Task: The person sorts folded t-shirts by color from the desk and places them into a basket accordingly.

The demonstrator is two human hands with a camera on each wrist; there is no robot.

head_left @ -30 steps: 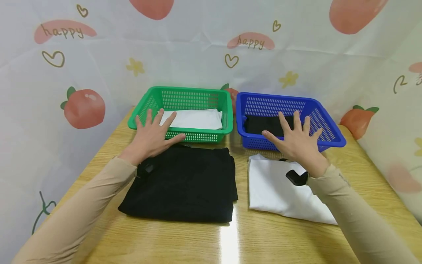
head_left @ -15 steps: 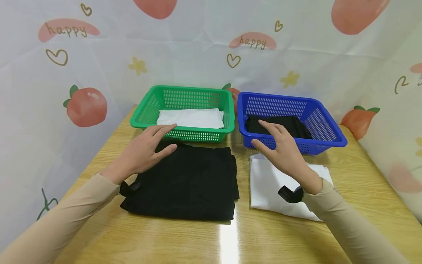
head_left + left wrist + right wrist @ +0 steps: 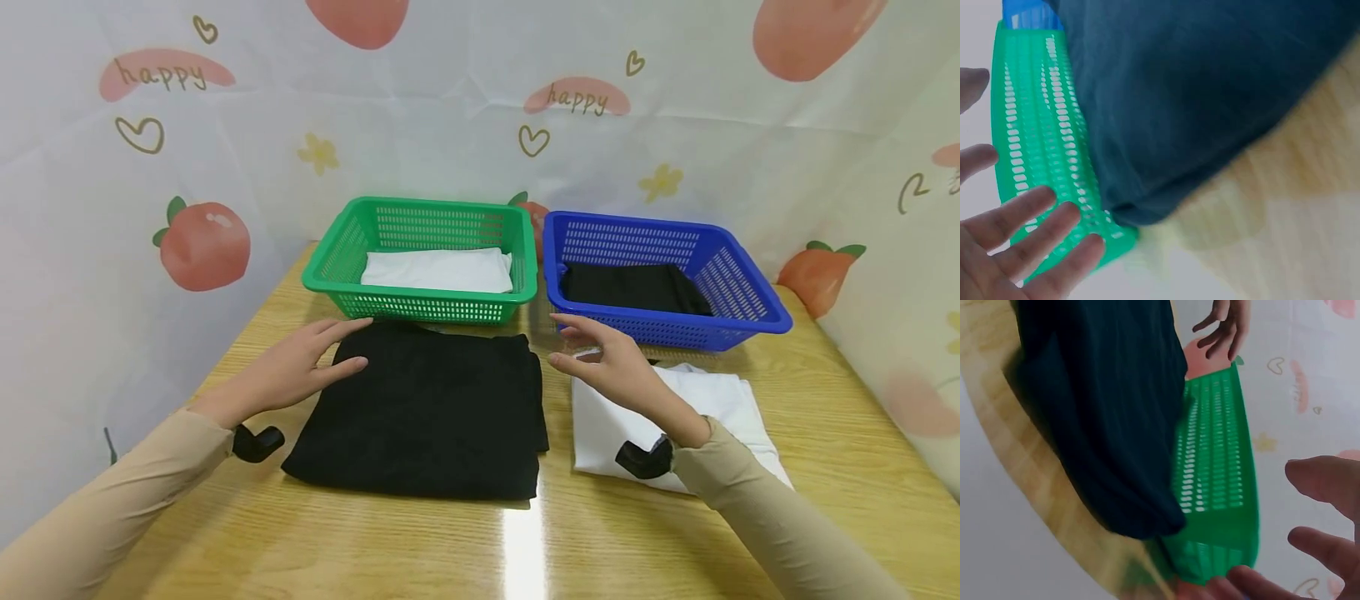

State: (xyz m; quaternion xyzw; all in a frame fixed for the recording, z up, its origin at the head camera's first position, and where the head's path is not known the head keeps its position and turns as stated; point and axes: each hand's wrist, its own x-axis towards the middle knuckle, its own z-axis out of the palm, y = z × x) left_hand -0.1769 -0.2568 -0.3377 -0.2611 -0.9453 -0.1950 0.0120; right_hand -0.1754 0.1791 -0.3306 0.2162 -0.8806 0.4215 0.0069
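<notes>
A folded black cloth (image 3: 427, 417) lies on the wooden table (image 3: 360, 550), and a smaller folded white cloth (image 3: 607, 433) lies to its right. My left hand (image 3: 288, 371) is at the black cloth's left edge, thumb and fingers apart, holding nothing. Over the white cloth's near-left part is my right hand (image 3: 618, 371), its fingers loosely bent and without anything in them. In the left wrist view, the relaxed fingers (image 3: 1041, 212) show beside the dark cloth (image 3: 1179, 94). The right wrist view shows the fingers (image 3: 1325, 487) apart from the cloth (image 3: 1104, 412).
Behind the black cloth stands a green basket (image 3: 420, 294) holding a folded white cloth (image 3: 438, 269). A blue basket (image 3: 660, 323) to its right holds a folded black cloth (image 3: 630, 287). A patterned white backdrop (image 3: 420, 108) rises behind both.
Both hands have drawn back from the basket fronts toward the person. Their widely spread fingers have relaxed and come together. Cloths and baskets stay in place.
</notes>
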